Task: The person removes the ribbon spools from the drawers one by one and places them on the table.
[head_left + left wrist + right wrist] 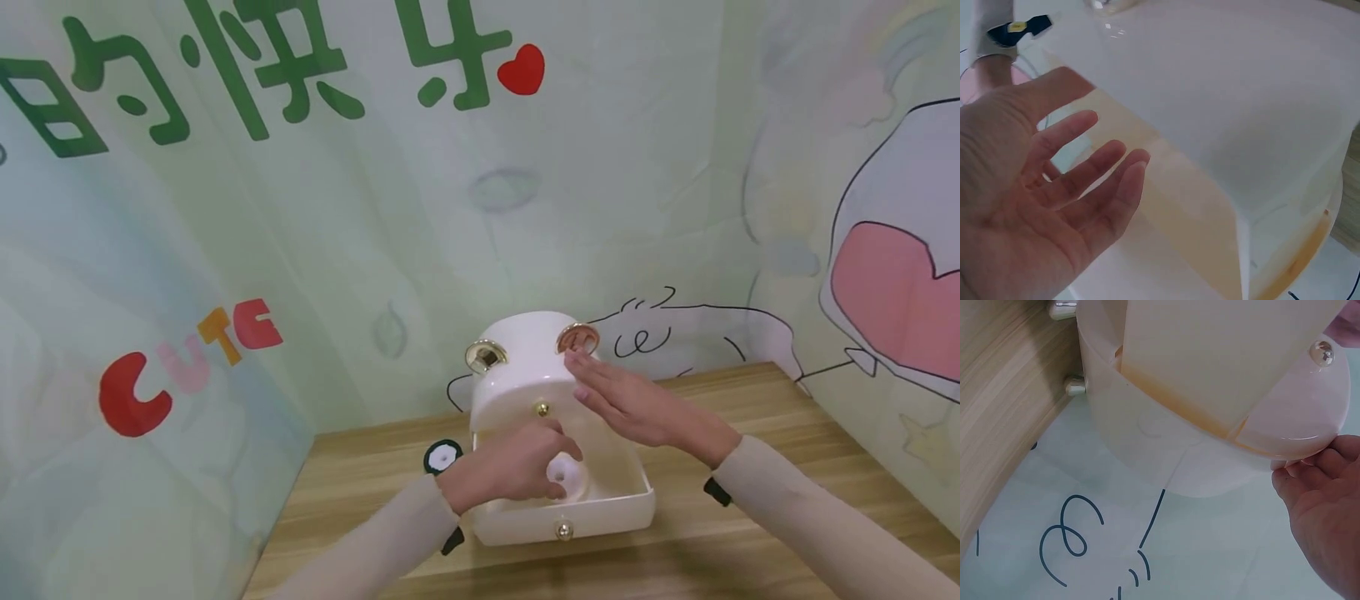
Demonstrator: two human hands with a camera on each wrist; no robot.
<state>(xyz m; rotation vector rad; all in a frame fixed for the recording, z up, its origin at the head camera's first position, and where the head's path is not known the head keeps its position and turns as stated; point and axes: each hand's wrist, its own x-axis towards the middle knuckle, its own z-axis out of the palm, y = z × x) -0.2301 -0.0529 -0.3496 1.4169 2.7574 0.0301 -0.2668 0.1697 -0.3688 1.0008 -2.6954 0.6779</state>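
Note:
A glossy white box (pixel 536 358) with two gold ear-like rings and a rounded front stands on the table, its lower drawer (pixel 517 525) pulled out. Inside the drawer lies a small white spool-like roll (pixel 567 477). My left hand (pixel 517 467) hovers over the drawer beside the roll, thumb and fingers loosely bent. In the left wrist view that left hand (pixel 1066 187) holds nothing. With its fingers extended, my right hand (pixel 630 404) rests against the box's upper right side, near the right gold ring (pixel 577 338). Fingertips of the right hand (pixel 1325 494) touch the box's edge in the right wrist view.
A dark green roll with a white core (pixel 442 457) lies on the wooden table (pixel 360 500), left of the box. Printed cloth walls (pixel 405 217) rise behind the table and at both sides. Small gold knobs (pixel 564 530) stick out from the box's front and drawer.

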